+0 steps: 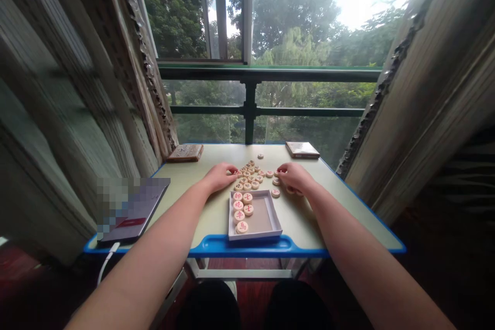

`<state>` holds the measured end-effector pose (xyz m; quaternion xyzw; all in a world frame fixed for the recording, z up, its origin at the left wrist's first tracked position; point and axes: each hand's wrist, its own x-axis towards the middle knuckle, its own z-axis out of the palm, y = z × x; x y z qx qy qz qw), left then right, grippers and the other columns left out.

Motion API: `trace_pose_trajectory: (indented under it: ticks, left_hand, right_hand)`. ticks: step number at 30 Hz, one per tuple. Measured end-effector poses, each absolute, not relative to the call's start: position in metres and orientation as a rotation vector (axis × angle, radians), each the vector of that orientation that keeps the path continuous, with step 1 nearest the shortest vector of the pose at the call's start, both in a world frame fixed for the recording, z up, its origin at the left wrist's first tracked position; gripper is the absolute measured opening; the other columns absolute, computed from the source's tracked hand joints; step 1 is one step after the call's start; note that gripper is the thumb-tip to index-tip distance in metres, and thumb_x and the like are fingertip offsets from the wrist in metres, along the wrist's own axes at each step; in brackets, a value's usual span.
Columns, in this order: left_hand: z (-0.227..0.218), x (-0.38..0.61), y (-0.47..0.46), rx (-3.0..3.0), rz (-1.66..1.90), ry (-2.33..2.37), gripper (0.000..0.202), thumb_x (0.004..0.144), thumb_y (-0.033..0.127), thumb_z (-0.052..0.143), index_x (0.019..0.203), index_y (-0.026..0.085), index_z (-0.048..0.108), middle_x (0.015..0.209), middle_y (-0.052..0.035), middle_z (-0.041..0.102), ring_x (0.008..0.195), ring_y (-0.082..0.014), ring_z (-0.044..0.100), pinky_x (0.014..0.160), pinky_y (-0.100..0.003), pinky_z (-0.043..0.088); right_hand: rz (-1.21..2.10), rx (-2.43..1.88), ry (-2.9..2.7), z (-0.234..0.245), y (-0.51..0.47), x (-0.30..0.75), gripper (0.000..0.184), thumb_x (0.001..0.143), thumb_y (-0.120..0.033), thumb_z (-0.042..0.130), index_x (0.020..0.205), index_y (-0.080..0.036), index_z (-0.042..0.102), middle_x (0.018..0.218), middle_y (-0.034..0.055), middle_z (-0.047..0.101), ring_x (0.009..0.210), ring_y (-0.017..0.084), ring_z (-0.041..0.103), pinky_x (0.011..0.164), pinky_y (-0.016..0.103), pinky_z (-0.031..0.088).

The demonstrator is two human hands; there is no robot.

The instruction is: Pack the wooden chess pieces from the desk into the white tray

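A loose group of round wooden xiangqi pieces [247, 173] with red or dark characters lies mid-table. At its left edge, my left hand [221, 177] has its fingers closed at a red-marked piece [238, 173]. My right hand [296, 177] pinches another piece [276, 173] at the group's right side. Beneath that palm, more pieces [291, 191] are partly hidden. Nearer to me is a shallow open box [274, 211]. Along its left side sit several red-marked pieces [238, 215] in two columns; the right part of its floor shows bare.
A closed laptop [141, 211] with a white cable [107, 260] lies on the table's left. Flat boxes stand at the back left [186, 152] and back right [302, 149]. One piece [260, 156] lies apart behind the group. The table [340, 216] has a blue rim.
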<state>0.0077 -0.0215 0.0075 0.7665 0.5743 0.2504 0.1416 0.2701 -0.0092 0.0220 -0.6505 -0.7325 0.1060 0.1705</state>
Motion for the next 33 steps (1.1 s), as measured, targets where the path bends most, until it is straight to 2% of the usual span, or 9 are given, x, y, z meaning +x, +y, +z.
trace_pose_trajectory:
  ticks: [4,9,12,15,19,24,33]
  left_hand:
    - [0.006,0.008,-0.021,2.21,0.731,1.658,0.029,0.071,0.033,0.058,0.094,0.017,0.067,0.099,-0.0062,0.066,0.088,-0.0198,0.059,0.082,-0.028,0.045]
    - [0.007,0.008,-0.023,2.199,0.739,1.659,0.029,0.071,0.035,0.058,0.092,0.017,0.067,0.099,-0.0068,0.066,0.087,-0.0199,0.059,0.081,-0.029,0.045]
    - [0.009,0.008,-0.024,2.193,0.735,1.657,0.028,0.072,0.036,0.057,0.091,0.017,0.067,0.099,-0.0071,0.066,0.087,-0.0199,0.059,0.08,-0.029,0.045]
    - [0.009,0.009,-0.023,2.206,0.731,1.656,0.031,0.073,0.039,0.057,0.091,0.017,0.067,0.099,-0.0083,0.065,0.088,-0.0206,0.059,0.081,-0.029,0.045]
    - [0.008,0.009,-0.022,2.228,0.738,1.637,0.034,0.073,0.042,0.056,0.092,0.016,0.068,0.1,-0.0091,0.065,0.089,-0.021,0.059,0.082,-0.03,0.044]
    - [0.011,0.01,-0.025,2.235,0.74,1.631,0.033,0.073,0.042,0.056,0.09,0.017,0.068,0.096,-0.0074,0.067,0.088,-0.0208,0.059,0.08,-0.028,0.044]
    - [0.007,0.008,-0.02,2.257,0.739,1.631,0.033,0.073,0.042,0.055,0.091,0.018,0.068,0.094,-0.0066,0.067,0.082,-0.0192,0.059,0.076,-0.028,0.045]
  right_hand:
    - [0.286,-1.842,-2.079,0.021,-0.008,0.27,0.03,0.073,-0.029,0.056,0.098,-0.018,0.068,0.092,0.007,0.068,0.076,0.017,0.06,0.058,0.022,0.039]
    - [0.274,-1.82,-2.1,0.023,-0.01,0.271,0.024,0.073,-0.035,0.057,0.086,-0.019,0.071,0.081,0.0064,0.069,0.069,0.016,0.06,0.056,0.023,0.037]
    - [0.228,-1.798,-2.083,0.03,-0.016,0.267,0.025,0.073,-0.036,0.057,0.084,-0.017,0.07,0.084,0.0077,0.067,0.073,0.017,0.059,0.058,0.023,0.037]
    - [0.202,-1.623,-2.107,0.041,-0.028,0.259,0.028,0.074,-0.039,0.058,0.087,-0.017,0.068,0.091,0.0078,0.065,0.079,0.017,0.057,0.063,0.023,0.039]
    - [0.341,-1.246,-2.271,0.053,-0.052,0.243,0.025,0.072,-0.04,0.061,0.081,-0.017,0.068,0.08,0.0043,0.062,0.067,0.013,0.053,0.06,0.023,0.039]
    - [0.461,-0.821,-2.554,0.056,-0.078,0.228,0.018,0.071,-0.031,0.065,0.082,-0.018,0.068,0.071,0.0002,0.057,0.065,0.01,0.049,0.06,0.021,0.037]
    - [0.411,-0.742,-2.658,0.046,-0.087,0.223,0.021,0.069,-0.037,0.066,0.081,-0.019,0.068,0.078,0.0017,0.057,0.064,0.01,0.05,0.057,0.021,0.036]
